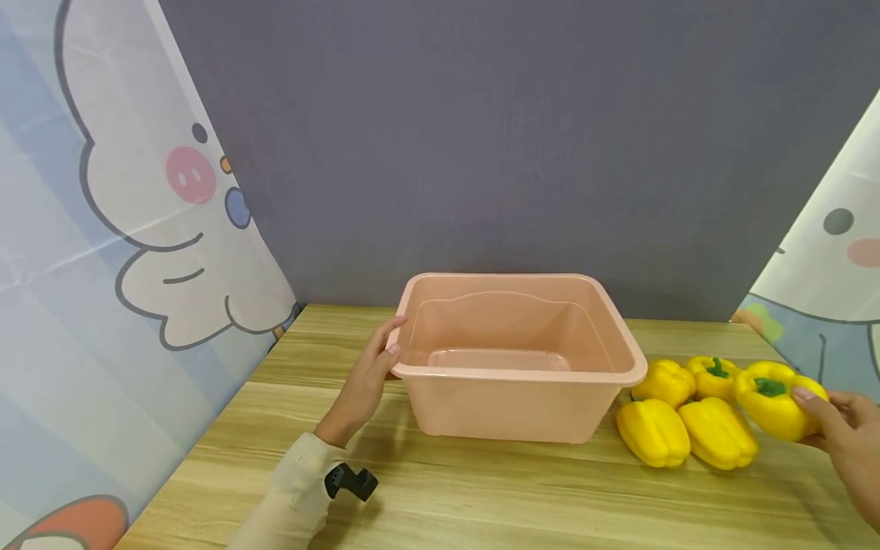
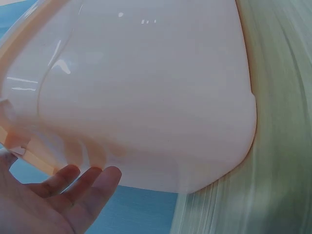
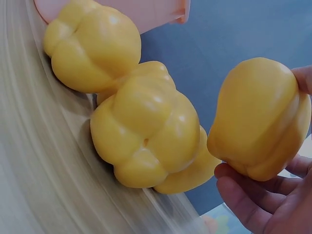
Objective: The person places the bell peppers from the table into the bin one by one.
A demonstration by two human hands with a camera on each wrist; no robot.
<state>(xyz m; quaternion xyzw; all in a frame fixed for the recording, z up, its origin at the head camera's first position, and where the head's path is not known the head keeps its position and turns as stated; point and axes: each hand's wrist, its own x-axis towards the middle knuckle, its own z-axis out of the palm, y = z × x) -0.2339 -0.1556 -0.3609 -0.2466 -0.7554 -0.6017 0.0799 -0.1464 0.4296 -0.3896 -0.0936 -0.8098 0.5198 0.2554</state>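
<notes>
A pink plastic tub (image 1: 509,405) stands on the wooden table, its inside bare. My left hand (image 1: 364,382) holds the tub's left rim, thumb over the edge; in the left wrist view its fingers (image 2: 105,187) lie along the outer wall. At the far right, my right hand (image 1: 842,435) grips a yellow bell pepper (image 1: 784,401) with a green stem. The right wrist view shows that pepper (image 3: 261,117) raised off the table between thumb and fingers. Several more yellow bell peppers (image 1: 653,433) lie clustered between the tub and my right hand.
The wood-grain table (image 1: 481,489) backs onto a dark grey panel (image 1: 509,137). Cartoon-printed cloths hang on the left (image 1: 137,229) and right (image 1: 832,267). A black wrist device (image 1: 351,481) sits on my left sleeve.
</notes>
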